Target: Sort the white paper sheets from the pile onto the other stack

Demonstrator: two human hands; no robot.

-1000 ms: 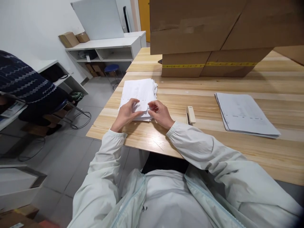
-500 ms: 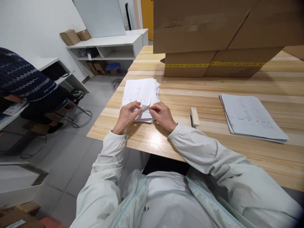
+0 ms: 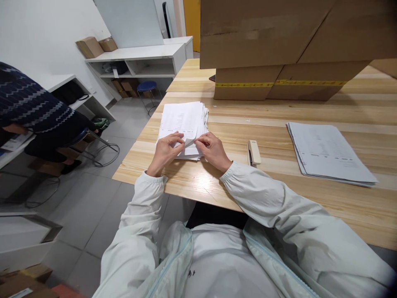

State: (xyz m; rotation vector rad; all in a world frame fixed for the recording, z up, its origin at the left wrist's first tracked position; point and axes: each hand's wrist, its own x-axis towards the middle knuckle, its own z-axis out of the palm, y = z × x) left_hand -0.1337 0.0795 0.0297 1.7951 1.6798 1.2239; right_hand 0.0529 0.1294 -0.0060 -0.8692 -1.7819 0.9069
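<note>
A stack of printed paper sheets (image 3: 181, 116) lies near the left edge of the wooden table, its sheets slightly uneven along the right side. My left hand (image 3: 167, 151) is at the stack's lower left, thumb and fingertips closed on the lifted near edge of the top sheets. At the lower right, my right hand (image 3: 212, 150) pinches the raised corner of the paper between thumb and forefinger. The corner is curled up between both hands. A cream stapler (image 3: 254, 152) rests on the table to the right of my right hand.
Another pile of printed sheets (image 3: 331, 153) lies farther right on the wooden table (image 3: 198, 182). Large cardboard boxes (image 3: 248, 85) stand at the back. On the left a person in a patterned sweater (image 3: 34, 103) sits on a stool, beside white shelving (image 3: 139, 51).
Both hands stay almost where they were on the stack. The lifted paper corner between them has shifted slightly. The view has moved a little.
</note>
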